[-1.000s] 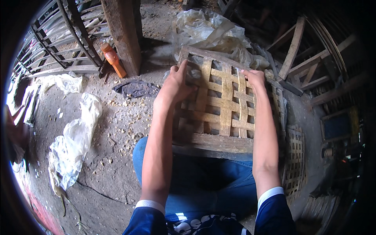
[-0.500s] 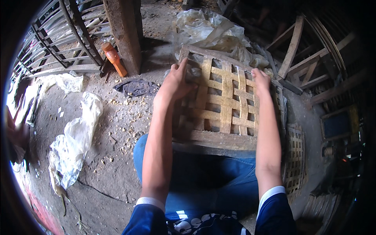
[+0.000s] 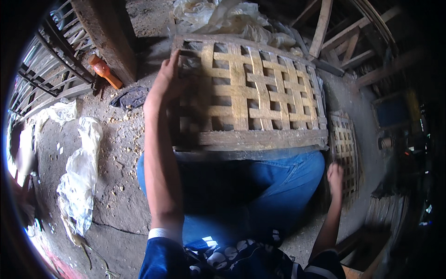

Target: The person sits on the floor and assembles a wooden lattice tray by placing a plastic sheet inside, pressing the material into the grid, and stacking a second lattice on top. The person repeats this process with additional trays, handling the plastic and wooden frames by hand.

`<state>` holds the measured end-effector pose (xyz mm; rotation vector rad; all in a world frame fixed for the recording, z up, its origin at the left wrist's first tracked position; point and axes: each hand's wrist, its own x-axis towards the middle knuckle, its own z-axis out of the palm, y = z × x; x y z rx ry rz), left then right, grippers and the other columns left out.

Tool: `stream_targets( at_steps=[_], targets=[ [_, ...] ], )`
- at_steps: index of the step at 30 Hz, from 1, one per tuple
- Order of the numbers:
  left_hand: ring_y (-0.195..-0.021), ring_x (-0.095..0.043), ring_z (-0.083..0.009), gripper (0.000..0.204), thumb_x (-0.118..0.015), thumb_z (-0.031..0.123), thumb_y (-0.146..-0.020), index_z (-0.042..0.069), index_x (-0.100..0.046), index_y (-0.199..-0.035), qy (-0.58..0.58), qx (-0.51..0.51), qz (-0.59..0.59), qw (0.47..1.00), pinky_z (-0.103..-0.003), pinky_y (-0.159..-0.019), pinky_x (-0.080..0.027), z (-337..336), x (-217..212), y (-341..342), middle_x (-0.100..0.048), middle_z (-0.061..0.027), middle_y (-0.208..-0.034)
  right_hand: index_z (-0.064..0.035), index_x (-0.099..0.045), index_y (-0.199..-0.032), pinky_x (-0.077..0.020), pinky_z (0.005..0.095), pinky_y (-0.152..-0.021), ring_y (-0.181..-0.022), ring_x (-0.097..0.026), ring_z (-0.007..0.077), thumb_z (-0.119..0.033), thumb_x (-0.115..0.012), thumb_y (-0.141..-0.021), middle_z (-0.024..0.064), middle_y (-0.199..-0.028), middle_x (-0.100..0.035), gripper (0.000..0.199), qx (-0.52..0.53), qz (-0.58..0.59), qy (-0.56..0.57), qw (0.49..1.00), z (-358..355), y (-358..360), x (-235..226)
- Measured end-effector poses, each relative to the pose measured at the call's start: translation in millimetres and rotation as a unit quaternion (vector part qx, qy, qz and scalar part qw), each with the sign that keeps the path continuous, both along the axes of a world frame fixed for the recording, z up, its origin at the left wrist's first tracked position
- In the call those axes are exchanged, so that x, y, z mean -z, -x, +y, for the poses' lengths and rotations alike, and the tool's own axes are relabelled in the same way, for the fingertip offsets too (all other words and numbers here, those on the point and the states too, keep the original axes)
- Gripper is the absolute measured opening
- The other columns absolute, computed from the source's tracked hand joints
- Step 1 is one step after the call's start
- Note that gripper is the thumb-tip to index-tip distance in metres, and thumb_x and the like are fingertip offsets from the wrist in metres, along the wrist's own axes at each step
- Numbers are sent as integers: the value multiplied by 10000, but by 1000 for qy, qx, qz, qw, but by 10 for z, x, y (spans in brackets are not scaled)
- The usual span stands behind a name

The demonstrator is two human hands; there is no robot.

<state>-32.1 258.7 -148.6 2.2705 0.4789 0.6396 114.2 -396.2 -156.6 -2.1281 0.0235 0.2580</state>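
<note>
A wood-framed panel of woven bamboo strips (image 3: 239, 83) rests tilted above my knees, its lower rail by my thighs. My left hand (image 3: 166, 79) grips its left side, the index finger stretched up along the frame and the other fingers partly hidden in shadow. Off the panel, low on the right beside my knee, is my right hand (image 3: 335, 177). Its fingers are curled together; whether anything is in them is hidden. Just beyond that hand a second woven bamboo panel (image 3: 346, 149) leans or lies on the floor; which one, I cannot tell.
Crumpled clear plastic sheeting (image 3: 223, 18) lies behind the panel, and more plastic (image 3: 81, 172) is on the floor at left. An orange tool or bottle (image 3: 106, 72) leans near a wooden post (image 3: 109, 37). A dark cloth (image 3: 130, 97) lies close by. Wooden framing (image 3: 325, 28) stands at far right.
My right hand has let go of the panel's right side and dropped down to the right, near the second panel. The left hand stays on the first panel. The view has shifted rightward.
</note>
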Motion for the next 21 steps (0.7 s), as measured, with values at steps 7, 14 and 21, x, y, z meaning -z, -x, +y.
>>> stream_targets(
  at_steps=[7,14,21],
  targets=[
    [-1357,-500,-373,801,-732,201,-889,126,-326,-1576,-41,-22,60,997,-416,-1100,-446,-81,-156,14,-508,-236,-1461,8,-702,-1059,-528,495,-964,-1036,-684,433,-119,-592,-900,260,-1059,-710,231,-74,-23,590,804,-1275,1327,1413],
    [-1288,-549,-416,887,-803,316,-843,108,-340,-1570,-71,-24,58,996,-452,-1056,-474,-28,-114,22,-520,-285,-1412,-60,-703,-1127,-537,420,-864,-1038,-697,357,-56,-649,-926,181,-1127,-715,208,34,-254,255,932,113,659,270],
    [-1295,-550,-388,877,-808,346,-842,112,-367,-1563,-76,-18,36,996,-433,-1061,-468,44,-22,2,-529,-266,-1414,-51,-702,-1097,-524,399,-830,-954,-675,327,-135,-708,-914,130,-1029,-680,202,-178,-338,152,912,1533,78,-491]
  ],
)
